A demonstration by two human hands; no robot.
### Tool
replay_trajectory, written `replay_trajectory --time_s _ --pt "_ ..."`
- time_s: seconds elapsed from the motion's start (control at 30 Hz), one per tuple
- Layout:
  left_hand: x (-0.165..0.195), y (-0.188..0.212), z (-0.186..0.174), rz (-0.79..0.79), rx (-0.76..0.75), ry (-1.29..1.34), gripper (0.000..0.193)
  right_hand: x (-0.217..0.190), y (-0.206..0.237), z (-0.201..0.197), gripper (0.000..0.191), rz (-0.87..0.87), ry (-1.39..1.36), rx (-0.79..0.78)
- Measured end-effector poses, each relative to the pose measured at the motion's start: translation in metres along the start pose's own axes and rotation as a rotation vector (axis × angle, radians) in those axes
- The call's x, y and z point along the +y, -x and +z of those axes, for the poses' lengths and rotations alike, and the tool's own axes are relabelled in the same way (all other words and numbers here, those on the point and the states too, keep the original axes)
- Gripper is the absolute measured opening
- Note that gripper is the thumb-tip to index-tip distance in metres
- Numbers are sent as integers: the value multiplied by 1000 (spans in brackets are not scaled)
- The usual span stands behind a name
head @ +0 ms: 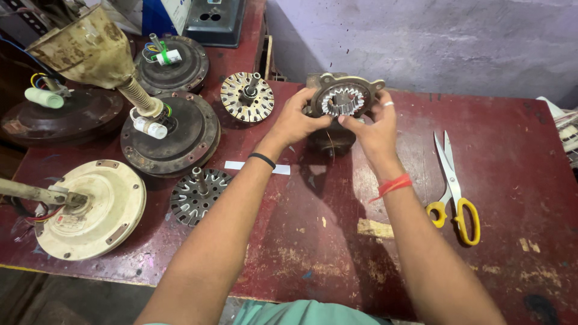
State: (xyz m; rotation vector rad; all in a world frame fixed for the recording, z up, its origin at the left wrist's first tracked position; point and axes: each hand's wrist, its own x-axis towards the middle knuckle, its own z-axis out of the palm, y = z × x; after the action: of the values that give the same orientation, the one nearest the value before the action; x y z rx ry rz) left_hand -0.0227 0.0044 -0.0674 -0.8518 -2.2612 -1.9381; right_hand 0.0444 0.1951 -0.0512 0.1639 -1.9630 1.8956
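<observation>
In the head view, both hands hold a motor housing [343,99] lifted above the red desk [512,180], at about 12 o'clock from the person. The left hand [296,120] is closed on its left rim, at 9 o'clock of the part; the right hand [374,125] grips its right rim at 3 o'clock, thumb reaching to the toothed steel core inside. Yellow-handled scissors [454,192] lie on the desk at 3 o'clock of the hands, well apart. At 9 o'clock rests a wound stator [247,96]; further round, at 8 o'clock, a dark slotted rotor [195,195] and a cream fan motor [96,210].
</observation>
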Motion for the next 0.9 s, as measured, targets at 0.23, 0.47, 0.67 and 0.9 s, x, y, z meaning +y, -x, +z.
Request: replay_trajectory --time_s 0.23,0.47,0.67,0.9 --pt "-8 2 5 -10 37 67 48 9 -7 6 59 53 -272 -92" --pt "-8 10 1 -45 28 109 39 3 -21 -8 54 58 -110 -289" --pt "-7 16 2 -42 78 123 34 2 -19 -1 61 -44 -190 -312" --pt "-8 27 4 -99 159 114 35 14 -22 5 54 -21 -84 -336"
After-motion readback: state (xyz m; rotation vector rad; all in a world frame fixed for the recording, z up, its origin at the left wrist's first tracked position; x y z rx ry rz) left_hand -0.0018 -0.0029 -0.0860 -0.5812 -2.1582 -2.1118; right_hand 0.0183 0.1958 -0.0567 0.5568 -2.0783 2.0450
